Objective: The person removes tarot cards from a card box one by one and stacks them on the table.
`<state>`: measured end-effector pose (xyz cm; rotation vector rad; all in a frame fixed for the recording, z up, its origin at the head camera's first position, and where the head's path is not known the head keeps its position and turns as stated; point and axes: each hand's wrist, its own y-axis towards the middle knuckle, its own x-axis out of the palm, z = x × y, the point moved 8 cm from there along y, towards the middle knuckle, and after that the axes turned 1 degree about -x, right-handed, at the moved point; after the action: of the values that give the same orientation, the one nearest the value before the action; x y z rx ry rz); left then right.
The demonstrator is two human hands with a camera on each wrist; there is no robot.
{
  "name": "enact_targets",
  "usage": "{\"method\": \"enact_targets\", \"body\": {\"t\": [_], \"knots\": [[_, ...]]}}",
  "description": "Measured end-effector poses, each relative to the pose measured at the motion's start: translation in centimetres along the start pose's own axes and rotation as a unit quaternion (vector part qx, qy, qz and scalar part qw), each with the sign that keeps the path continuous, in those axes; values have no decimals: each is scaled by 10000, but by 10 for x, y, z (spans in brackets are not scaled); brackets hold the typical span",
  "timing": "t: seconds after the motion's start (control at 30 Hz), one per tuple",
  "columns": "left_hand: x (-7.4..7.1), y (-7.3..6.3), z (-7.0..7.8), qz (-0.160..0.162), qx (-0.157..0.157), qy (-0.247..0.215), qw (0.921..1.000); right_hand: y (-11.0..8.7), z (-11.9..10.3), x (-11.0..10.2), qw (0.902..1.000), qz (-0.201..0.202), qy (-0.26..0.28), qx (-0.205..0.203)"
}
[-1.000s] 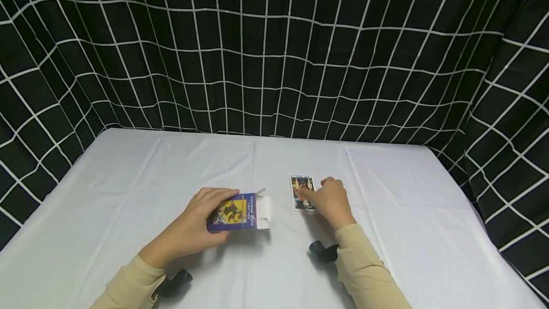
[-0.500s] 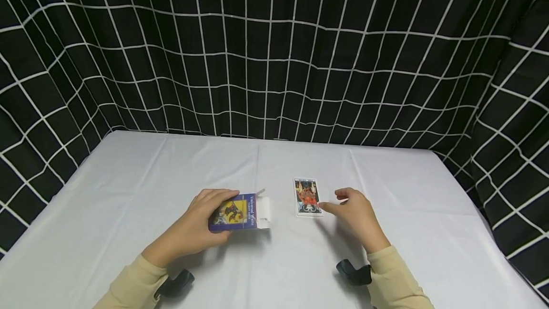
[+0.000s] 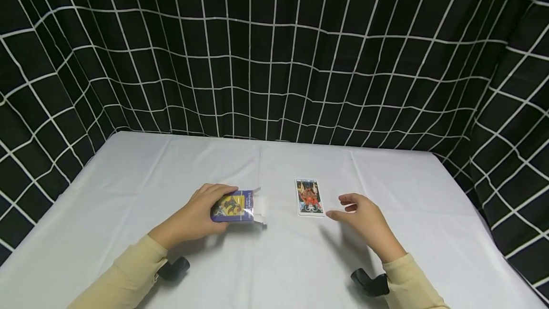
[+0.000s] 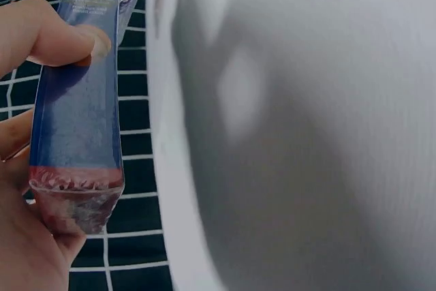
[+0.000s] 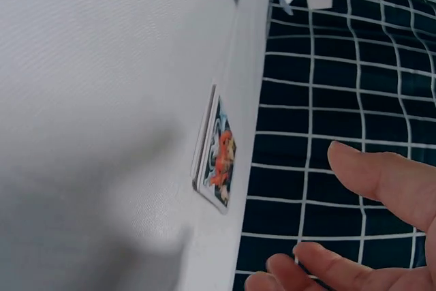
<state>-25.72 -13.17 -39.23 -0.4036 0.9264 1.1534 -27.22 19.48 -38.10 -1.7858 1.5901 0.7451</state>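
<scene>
My left hand (image 3: pixel 198 217) grips a purple-blue tarot card box (image 3: pixel 233 206), thumb on one narrow side and fingers on the other. The box's end flap (image 3: pixel 259 207) stands out on the right, toward the middle of the table. In the left wrist view the thumb presses the blue side of the box (image 4: pixel 80 114). A small stack of tarot cards (image 3: pixel 309 197) lies face up on the white cloth, right of the box. My right hand (image 3: pixel 364 221) is just right of the stack, apart from it, thumb and fingers spread with nothing between them.
A white cloth (image 3: pixel 206 166) covers the table. Black fabric with a white grid (image 3: pixel 274 61) rises behind it and along both sides. A dark wrist-worn device (image 3: pixel 173 269) shows under the left sleeve, another (image 3: pixel 370 283) under the right.
My right hand has let go of the cards and drawn back to the right and nearer. The left hand keeps hold of the box, which has tilted slightly.
</scene>
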Motion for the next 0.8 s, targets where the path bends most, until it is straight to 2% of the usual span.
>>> {"method": "enact_targets", "body": {"t": [0.17, 0.3, 0.5, 0.8], "knots": [[5, 13, -9, -225, -130, 35, 9997, 1, 10, -7, 9999, -27, -140, 2], [10, 19, -14, -332, -149, 111, 9993, 4, 13, -11, 9998, 17, -151, -153], [12, 22, -20, -555, -187, 192, 9981, 7, 12, -16, 9990, 106, -234, -377], [21, 22, -27, -815, -360, 77, 9960, 7, 17, -18, 9993, 98, -166, -328]]}}
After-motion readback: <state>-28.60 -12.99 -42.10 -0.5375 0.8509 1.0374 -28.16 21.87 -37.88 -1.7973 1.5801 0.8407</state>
